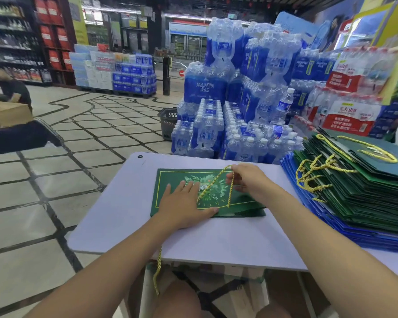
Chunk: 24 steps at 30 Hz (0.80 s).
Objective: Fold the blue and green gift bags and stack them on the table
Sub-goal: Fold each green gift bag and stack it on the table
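Lying left of the stack (pixel 359 193), the green bag (pixel 170 182) runs crosswise on the worktop (pixel 228 239). The left hand (pixel 185 207) presses it flat-fingered. The right hand (pixel 248 180), nearer the stack, pinches its cord (pixel 230 191).

Bright, even store light comes from overhead around me, leaving only faint, soft shadows on the pale table (pixel 124 203). The shrink-wrapped water packs (pixel 262 65) glint. The shelves (pixel 12 42) at my left are blurred, and the wide lens bends the floor tiles (pixel 21 191) near the edges.
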{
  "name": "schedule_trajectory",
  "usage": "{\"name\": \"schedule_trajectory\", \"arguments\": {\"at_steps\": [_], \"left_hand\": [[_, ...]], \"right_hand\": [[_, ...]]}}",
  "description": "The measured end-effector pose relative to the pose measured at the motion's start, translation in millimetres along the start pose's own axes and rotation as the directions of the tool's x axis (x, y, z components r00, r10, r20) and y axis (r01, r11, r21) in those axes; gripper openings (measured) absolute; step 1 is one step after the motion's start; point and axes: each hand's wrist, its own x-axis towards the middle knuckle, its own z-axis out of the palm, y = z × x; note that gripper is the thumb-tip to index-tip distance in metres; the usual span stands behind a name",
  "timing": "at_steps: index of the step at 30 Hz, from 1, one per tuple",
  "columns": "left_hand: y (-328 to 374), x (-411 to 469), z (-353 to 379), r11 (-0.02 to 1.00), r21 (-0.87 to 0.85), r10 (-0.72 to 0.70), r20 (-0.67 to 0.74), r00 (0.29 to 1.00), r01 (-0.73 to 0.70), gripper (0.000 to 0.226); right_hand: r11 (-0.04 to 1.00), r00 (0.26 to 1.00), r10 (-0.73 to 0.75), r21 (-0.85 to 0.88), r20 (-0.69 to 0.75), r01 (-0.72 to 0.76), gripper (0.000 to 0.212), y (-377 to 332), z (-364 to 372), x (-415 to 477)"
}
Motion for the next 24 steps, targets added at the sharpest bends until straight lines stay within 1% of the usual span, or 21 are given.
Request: {"name": "schedule_trajectory", "arguments": {"at_steps": [1,2,3,4,6,8,11,12,14,15,17,19,20,21,22,24], "left_hand": [[0.1,-1.1,0.2,1.0,0.01,0.005,-0.009,1.0,-0.005,0.11],[0.4,-2.1,1.1,1.0,0.02,0.008,-0.014,1.0,-0.008,0.111],[0.3,-2.6,2.2,1.0,0.027,0.009,-0.017,1.0,-0.009,0.112],[0.1,-2.5,3.3,0.999,0.031,0.011,-0.021,1.0,-0.011,0.113],[-0.8,-2.7,4.9,0.999,0.034,0.015,-0.022,1.0,-0.015,0.115],[-2.0,-2.2,5.9,0.999,0.036,0.022,-0.024,0.999,-0.022,0.118],[-2.8,-0.2,7.7,0.999,0.03,0.025,-0.035,0.999,-0.024,0.118],[-2.8,0.1,7.9,0.999,0.025,0.025,-0.037,0.999,-0.024,0.118],[-3.1,0.1,7.6,1.0,0.017,0.025,-0.036,0.999,-0.024,0.118],[-3.5,-0.1,6.9,1.0,0.01,0.022,-0.037,0.999,-0.022,0.117],[-4.1,-1.1,5.5,1.0,-0.019,0.021,-0.041,0.999,-0.022,0.114],[-4.1,-2.1,2.3,0.998,-0.062,0.029,-0.049,0.998,-0.032,0.109],[-4.5,-2.6,-0.1,0.995,-0.094,0.032,-0.056,0.998,-0.037,0.105],[-5.6,-2.3,-2.7,0.992,-0.124,0.03,-0.071,0.997,-0.039,0.101],[-7.8,-2.5,-5.5,0.99,-0.138,0.016,-0.094,0.995,-0.029,0.097],[-17.6,-3.5,-13.0,0.995,-0.087,-0.07,-0.135,0.988,0.059,0.092]], "right_hand": [[0.991,0.998,0.058,0.115,0.027,-0.061,0.01,-3.7,0.0,5.8],[0.977,0.993,0.097,0.183,0.072,-0.109,0.01,-6.4,0.2,11.7],[0.971,0.985,0.124,0.188,0.122,-0.145,0.015,-8.5,1.4,17.4],[0.976,0.976,0.142,0.141,0.168,-0.166,0.02,-10.6,3.8,23.5],[0.988,0.962,0.157,-0.034,0.225,-0.153,0.027,-14.6,14.9,35.6],[0.975,0.962,0.166,-0.181,0.216,-0.128,0.023,-16.3,29.2,47.8],[0.942,0.959,0.252,-0.259,0.132,-0.212,0.02,-9.2,42.8,69.3],[0.933,0.952,0.282,-0.266,0.117,-0.243,0.019,-6.9,45.0,73.7],[0.927,0.949,0.294,-0.278,0.114,-0.253,0.018,-3.8,47.2,78.9],[0.93,0.954,0.274,-0.286,0.122,-0.231,0.018,-4.1,48.1,78.3],[0.945,0.972,0.19,-0.295,0.138,-0.143,0.015,-4.1,47.0,75.3],[0.947,0.986,0.068,-0.321,0.149,-0.016,0.011,-4.6,42.7,70.7],[0.925,0.989,0.002,-0.375,0.151,0.056,0.012,-4.7,38.6,67.4],[0.88,0.987,-0.062,-0.458,0.148,0.124,0.015,-4.9,32.9,62.8],[0.811,0.983,-0.111,-0.558,0.145,0.174,0.021,-4.2,25.1,56.6],[0.652,0.979,-0.172,-0.731,0.113,0.199,0.037,0.3,6.9,40.9]]}}
